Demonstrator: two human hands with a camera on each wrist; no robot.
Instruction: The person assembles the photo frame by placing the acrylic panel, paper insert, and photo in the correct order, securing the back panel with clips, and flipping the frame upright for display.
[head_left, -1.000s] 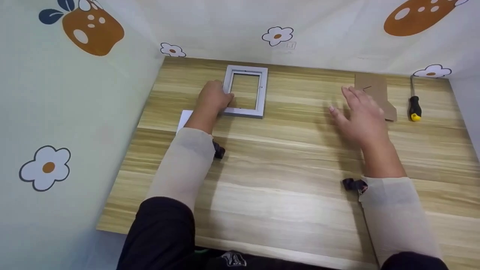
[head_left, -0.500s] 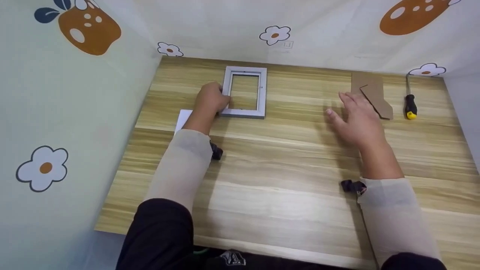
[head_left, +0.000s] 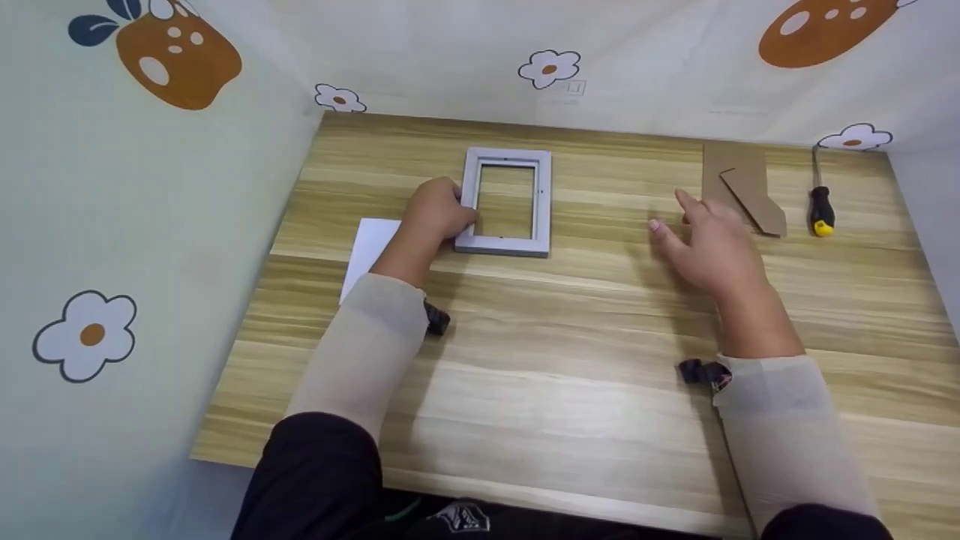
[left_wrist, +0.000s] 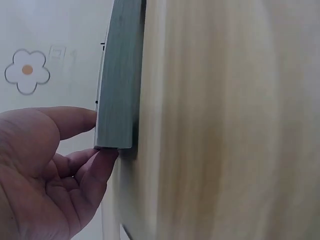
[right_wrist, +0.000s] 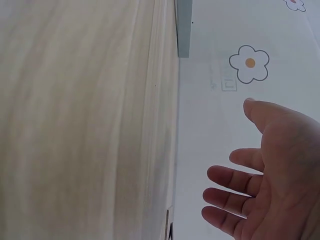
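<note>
A light grey picture frame lies near the back of the wooden table, its middle open to the wood below. My left hand pinches its left side, the thumb on top and the fingers at the outer edge. In the left wrist view the frame's side shows between the thumb and fingers, just above the tabletop. My right hand hovers to the right with relaxed, spread fingers and nothing in it. The right wrist view shows its palm and one end of the frame.
White card or paper lies partly under the left forearm. Beyond the right hand is a brown cardboard backing with a flap; a screwdriver with a black and yellow handle lies farther right. Patterned cloth walls border the table.
My left hand has drawn the picture frame toward me and slightly right, uncovering more of the white sheet. The right hand has shifted slightly, staying by the cardboard with nothing held.
</note>
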